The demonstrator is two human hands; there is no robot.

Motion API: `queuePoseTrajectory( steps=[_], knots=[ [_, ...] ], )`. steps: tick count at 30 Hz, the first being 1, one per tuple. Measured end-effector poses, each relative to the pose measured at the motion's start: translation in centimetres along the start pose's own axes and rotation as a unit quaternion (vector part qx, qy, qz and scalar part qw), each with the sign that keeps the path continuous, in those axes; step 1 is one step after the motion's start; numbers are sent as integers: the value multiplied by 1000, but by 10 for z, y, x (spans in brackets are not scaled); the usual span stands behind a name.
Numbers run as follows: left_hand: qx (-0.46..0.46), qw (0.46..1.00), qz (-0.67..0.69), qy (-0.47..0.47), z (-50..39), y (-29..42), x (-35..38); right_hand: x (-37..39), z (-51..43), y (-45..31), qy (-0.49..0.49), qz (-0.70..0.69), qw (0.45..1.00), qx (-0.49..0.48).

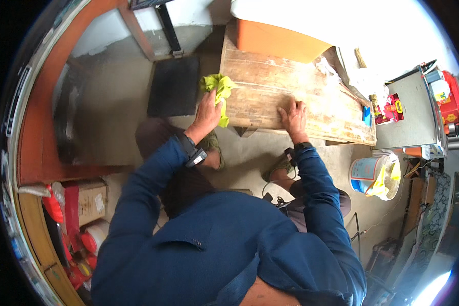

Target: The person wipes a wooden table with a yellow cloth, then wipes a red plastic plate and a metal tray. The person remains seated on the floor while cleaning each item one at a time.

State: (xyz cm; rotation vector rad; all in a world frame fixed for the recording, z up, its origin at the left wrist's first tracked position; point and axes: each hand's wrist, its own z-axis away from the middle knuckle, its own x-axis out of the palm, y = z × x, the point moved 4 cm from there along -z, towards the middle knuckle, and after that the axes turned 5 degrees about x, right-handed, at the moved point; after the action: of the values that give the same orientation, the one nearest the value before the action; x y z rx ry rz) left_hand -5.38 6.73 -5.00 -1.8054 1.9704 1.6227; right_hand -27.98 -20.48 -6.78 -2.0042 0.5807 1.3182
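Observation:
At the left edge of a worn wooden table (260, 88), my left hand (207, 113) grips a crumpled yellow-green cloth (222, 88). Part of the cloth lies against the table's edge and a fold hangs down beside my fingers. My right hand (295, 118) rests on the tabletop near its front edge, palm down and fingers somewhat spread, holding nothing. Each wrist wears a dark band with a small device.
An orange box (279, 40) stands at the table's back. A blue object (367, 116) lies at the right end. Beyond are a grey cabinet (413, 114) and a bucket (375, 178) on the floor. Left of the table is a black mat (174, 86); a cardboard box (90, 202) sits lower left.

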Motion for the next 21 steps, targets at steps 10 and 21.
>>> queuePoseTrajectory(
  steps=[10, 21],
  knots=[
    [133, 948, -186, -221, -9, 12, 88, 14, 9, 12, 29, 1, 1000, 10],
    [146, 944, -211, -208, -87, -33, 96, 9, 10, 9, 5, -17, 1000, 23]
  ],
)
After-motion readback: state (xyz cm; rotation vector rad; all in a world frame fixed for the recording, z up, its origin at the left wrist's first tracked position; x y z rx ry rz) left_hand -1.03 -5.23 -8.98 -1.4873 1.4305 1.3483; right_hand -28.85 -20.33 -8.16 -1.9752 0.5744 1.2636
